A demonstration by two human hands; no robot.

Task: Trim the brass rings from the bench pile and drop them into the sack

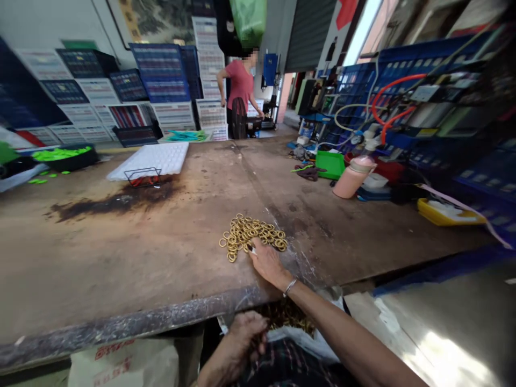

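The left hand (244, 336) sits lowest, below the counter (121, 252) edge, fingers curled shut over a bag of small brass pieces. On the worn counter lies a loose heap of brass rings (252, 235), flat and golden. The right hand (268, 263) reaches forward, palm down, wrist bangled, fingers narrowly spread, touching the heap's near edge.

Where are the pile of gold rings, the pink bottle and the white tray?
Pile of gold rings (252, 236), head view, on the middle of the heap.
Pink bottle (352, 180), head view, on the side of its body.
White tray (155, 158), head view, on its dimpled top.
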